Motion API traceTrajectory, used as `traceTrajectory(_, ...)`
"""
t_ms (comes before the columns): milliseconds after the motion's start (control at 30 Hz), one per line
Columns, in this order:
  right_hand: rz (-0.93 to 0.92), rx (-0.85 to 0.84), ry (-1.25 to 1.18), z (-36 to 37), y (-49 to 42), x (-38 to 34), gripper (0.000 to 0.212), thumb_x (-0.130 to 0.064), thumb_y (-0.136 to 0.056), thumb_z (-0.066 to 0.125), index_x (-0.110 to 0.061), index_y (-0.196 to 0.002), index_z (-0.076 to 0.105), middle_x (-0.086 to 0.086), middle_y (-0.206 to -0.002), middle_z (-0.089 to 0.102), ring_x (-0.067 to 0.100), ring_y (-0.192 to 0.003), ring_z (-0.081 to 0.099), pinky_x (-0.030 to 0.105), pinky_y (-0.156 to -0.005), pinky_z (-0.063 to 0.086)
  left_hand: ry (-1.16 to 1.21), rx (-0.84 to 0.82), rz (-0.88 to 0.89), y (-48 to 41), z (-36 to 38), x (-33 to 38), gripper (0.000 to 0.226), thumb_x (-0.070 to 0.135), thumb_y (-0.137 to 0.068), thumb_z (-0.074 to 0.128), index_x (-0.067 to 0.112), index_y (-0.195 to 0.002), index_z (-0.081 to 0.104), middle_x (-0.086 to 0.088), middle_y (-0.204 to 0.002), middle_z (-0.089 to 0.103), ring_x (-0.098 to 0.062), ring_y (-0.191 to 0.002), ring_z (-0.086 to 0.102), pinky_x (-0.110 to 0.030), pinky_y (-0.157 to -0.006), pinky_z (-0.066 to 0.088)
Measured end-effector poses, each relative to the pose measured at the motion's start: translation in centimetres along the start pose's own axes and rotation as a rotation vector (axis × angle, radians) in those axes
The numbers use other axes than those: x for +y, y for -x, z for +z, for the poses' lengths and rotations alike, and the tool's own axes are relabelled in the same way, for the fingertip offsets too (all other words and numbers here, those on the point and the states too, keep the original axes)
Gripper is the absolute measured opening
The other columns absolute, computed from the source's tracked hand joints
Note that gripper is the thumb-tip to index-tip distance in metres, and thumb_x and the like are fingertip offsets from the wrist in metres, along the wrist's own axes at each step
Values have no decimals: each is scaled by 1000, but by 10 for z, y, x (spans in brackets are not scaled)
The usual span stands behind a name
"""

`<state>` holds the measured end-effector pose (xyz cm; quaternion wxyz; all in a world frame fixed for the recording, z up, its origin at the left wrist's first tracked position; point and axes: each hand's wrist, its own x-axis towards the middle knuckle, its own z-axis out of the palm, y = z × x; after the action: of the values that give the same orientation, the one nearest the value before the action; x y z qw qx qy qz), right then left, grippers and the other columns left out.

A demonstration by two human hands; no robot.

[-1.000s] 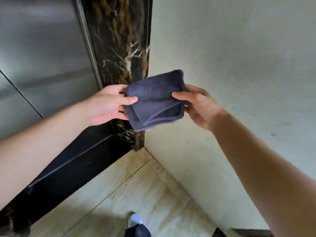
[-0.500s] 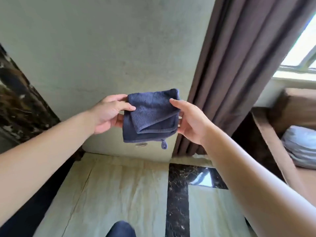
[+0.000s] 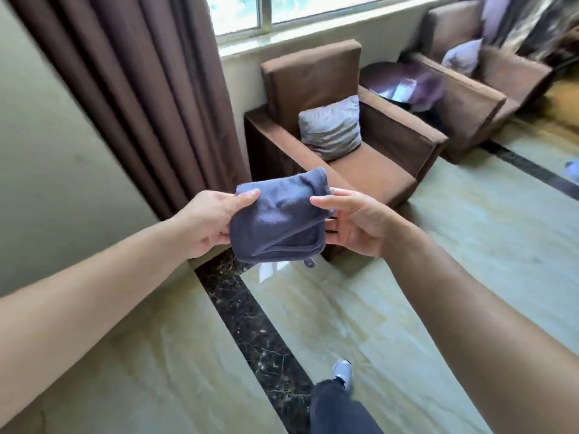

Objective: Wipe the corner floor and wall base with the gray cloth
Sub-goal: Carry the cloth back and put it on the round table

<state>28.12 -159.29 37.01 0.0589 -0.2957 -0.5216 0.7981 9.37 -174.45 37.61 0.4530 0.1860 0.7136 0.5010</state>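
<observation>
**Cloth held ready, up off the floor**

Shiny floor [image 3: 360, 314] is not touched yet. The cloth [image 3: 279, 220] is held folded in the air, pinched by the left hand [image 3: 210, 223] and right hand [image 3: 354, 223], likely to make a thick pad for wiping.

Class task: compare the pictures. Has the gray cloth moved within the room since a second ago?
Yes. The gray cloth, then in front of the dark marble pillar, has been carried rightward past the curtain to the armchair.

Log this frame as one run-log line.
phase: carrying, no wiping yet | left hand: gripping folded gray terry cloth | right hand: holding its other edge | cloth: in air above glossy marble floor
</observation>
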Motion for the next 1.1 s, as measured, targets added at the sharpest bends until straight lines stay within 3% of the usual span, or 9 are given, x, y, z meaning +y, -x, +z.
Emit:
traceTrajectory(67,41,39,-40,-43,15,8,38,-38,-92,60,-18,-124,65,11,-115,69,28,-104,66,48,-104,47,-49,-37,8,-7,46,3,34,33,-90,68,7,-111,74,-12,-104,77,-25,-91,73,-40,-88,56)
traceTrajectory(200,92,165,-172,-155,49,13,45,-51,-94,52,-20,-122,66,10,-114,73,28,-107,68,47,-99,52,-115,-106,65,-39,163,22,28,24,-91,69,6,-113,72,-9,-99,76,-20,-81,73,-32,-70,59)
traceTrajectory(367,66,299,-213,-311,115,0,17,-25,-98,55,-18,-109,66,-2,-89,76,13,-76,73,31,-68,61,-81,-250,54,-78,331,39,14,14,-91,68,11,-103,73,-3,-86,76,-16,-74,73,-24,-62,58)
traceTrajectory(500,-30,407,-216,-412,153,-13,21,-10,-90,65,-16,-110,69,-1,-91,74,17,-83,70,36,-81,60,-89,-327,34,-105,439,56,28,15,-93,66,3,-118,67,-10,-102,73,-21,-86,70,-29,-74,57)
traceTrajectory(700,-79,558,-251,-522,151,-32,41,8,-77,71,1,-117,67,14,-101,70,28,-92,67,41,-77,61,-33,-426,-26,-166,561,81,33,27,-95,63,14,-126,63,-6,-111,74,-22,-98,71,-34,-83,57)
traceTrajectory(800,-67,631,-218,-590,125,-51,38,13,-74,72,-1,-109,68,12,-90,71,24,-79,70,36,-68,62,-67,-476,-59,-220,619,101,32,34,-93,65,19,-121,67,-5,-112,77,-23,-100,74,-35,-83,59)
traceTrajectory(967,-23,728,-183,-718,61,-107,44,12,-72,75,-5,-111,66,11,-88,69,21,-72,69,34,-62,61,-79,-450,-39,-344,708,148,35,30,-95,64,9,-123,65,-10,-116,73,-25,-105,71,-42,-97,54)
traceTrajectory(1033,11,747,-200,-771,34,-135,47,9,-72,75,-6,-115,65,14,-94,68,24,-78,68,36,-68,61,-86,-455,-33,-398,740,173,37,29,-95,63,4,-122,62,-12,-109,70,-25,-100,67,-40,-95,52)
traceTrajectory(1100,17,745,-261,-820,7,-164,47,7,-74,75,-7,-116,63,18,-104,66,30,-91,65,45,-84,57,-71,-470,-38,-448,770,200,35,29,-96,62,5,-120,63,-10,-106,69,-22,-97,65,-36,-88,52)
